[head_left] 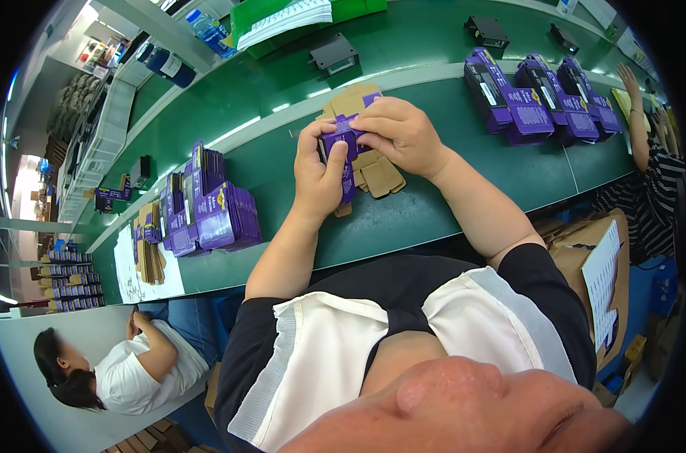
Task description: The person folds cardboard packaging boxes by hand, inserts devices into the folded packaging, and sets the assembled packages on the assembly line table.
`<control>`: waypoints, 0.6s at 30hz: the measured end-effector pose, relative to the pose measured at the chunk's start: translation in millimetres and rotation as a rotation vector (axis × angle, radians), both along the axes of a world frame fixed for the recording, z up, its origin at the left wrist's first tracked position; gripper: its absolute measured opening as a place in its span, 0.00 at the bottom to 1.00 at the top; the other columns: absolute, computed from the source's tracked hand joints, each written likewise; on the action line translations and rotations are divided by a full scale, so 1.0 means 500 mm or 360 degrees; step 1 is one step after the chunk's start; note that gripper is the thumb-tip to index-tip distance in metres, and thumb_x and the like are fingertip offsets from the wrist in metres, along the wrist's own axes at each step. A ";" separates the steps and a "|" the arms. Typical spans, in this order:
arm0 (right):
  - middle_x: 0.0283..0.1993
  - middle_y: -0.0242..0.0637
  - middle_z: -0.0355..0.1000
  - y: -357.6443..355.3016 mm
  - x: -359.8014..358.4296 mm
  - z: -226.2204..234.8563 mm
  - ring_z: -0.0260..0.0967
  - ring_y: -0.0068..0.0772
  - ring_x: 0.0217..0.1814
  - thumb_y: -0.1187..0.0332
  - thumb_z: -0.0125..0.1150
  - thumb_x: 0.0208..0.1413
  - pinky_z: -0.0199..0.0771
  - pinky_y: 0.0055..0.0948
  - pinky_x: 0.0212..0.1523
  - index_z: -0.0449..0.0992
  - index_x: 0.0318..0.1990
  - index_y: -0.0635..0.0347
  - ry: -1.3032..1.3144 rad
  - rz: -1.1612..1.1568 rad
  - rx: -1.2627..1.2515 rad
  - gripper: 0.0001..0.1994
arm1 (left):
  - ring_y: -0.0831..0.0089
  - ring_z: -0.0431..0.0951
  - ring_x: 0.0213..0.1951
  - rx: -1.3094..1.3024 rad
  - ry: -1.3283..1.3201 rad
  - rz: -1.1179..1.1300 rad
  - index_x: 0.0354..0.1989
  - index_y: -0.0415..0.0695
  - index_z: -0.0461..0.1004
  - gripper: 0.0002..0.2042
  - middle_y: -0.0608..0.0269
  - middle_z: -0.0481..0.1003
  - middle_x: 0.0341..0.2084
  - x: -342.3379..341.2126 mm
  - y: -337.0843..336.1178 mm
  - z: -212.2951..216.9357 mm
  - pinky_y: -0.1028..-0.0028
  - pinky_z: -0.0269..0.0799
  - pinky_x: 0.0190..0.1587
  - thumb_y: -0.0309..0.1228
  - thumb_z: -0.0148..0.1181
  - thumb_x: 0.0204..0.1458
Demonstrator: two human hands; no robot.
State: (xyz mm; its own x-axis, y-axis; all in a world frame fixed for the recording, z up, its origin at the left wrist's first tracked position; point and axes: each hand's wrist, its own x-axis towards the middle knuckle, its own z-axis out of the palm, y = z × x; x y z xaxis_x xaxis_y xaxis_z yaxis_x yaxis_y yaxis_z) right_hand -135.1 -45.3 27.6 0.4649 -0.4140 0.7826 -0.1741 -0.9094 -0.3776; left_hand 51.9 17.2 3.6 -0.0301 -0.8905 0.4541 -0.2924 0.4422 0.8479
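Over the green bench, my left hand (319,175) is closed around a small purple cardboard box (347,167), its thumb lying along the front. My right hand (405,134) pinches the flaps at the box's upper right end. Beneath and behind the box lie brown unfolded cartons (378,175), one with a purple patch at its far end. What the box holds inside cannot be seen. A stack of flat purple cartons (226,215) stands to the left of my hands, beside a smaller pile of brown ones (151,260).
Three purple boxes with open flaps (520,113) stand at the right. Black devices (334,55) sit along the far strip of the bench (426,196), near a green bin (313,26) holding papers. One person (143,362) sits at the left; another person's arm (636,124) shows at the right.
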 end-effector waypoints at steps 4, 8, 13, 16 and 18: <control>0.37 0.38 0.75 0.009 0.005 -0.006 0.73 0.38 0.38 0.74 0.67 0.44 0.73 0.34 0.48 0.79 0.38 0.60 -0.0095 -0.0053 -0.0080 0.11 | 0.71 0.76 0.34 0.0217 0.0393 -0.0066 0.50 0.44 0.59 0.12 0.56 0.64 0.51 -0.008 0.005 0.007 0.75 0.77 0.31 0.30 0.49 0.60; 0.33 0.35 0.76 0.003 0.012 -0.018 0.72 0.34 0.36 0.73 0.68 0.44 0.73 0.29 0.38 0.80 0.38 0.58 -0.0247 -0.0039 -0.0012 0.11 | 0.70 0.75 0.39 0.0318 0.0561 -0.0113 0.50 0.43 0.59 0.13 0.55 0.64 0.51 -0.014 0.014 0.019 0.74 0.76 0.37 0.29 0.50 0.59; 0.43 0.35 0.74 -0.002 0.001 -0.022 0.70 0.28 0.45 0.76 0.65 0.47 0.71 0.25 0.45 0.79 0.39 0.59 -0.0289 0.0275 0.0819 0.09 | 0.56 0.69 0.50 -0.0198 -0.0049 0.0030 0.46 0.41 0.65 0.16 0.47 0.67 0.47 0.000 0.003 0.014 0.63 0.62 0.55 0.29 0.59 0.50; 0.50 0.35 0.71 0.000 -0.003 -0.022 0.68 0.26 0.49 0.75 0.63 0.50 0.68 0.25 0.50 0.76 0.41 0.60 -0.0293 0.0399 0.1174 0.10 | 0.54 0.68 0.50 -0.0334 -0.0265 0.0000 0.46 0.41 0.65 0.17 0.47 0.67 0.47 -0.007 0.006 0.029 0.63 0.62 0.55 0.30 0.59 0.50; 0.48 0.34 0.70 -0.012 -0.002 -0.038 0.67 0.24 0.48 0.73 0.60 0.52 0.68 0.24 0.51 0.74 0.44 0.61 -0.0276 0.0561 0.1396 0.12 | 0.55 0.68 0.50 -0.0353 -0.0315 -0.0046 0.47 0.41 0.65 0.17 0.47 0.67 0.47 -0.005 0.014 0.037 0.63 0.62 0.55 0.30 0.58 0.50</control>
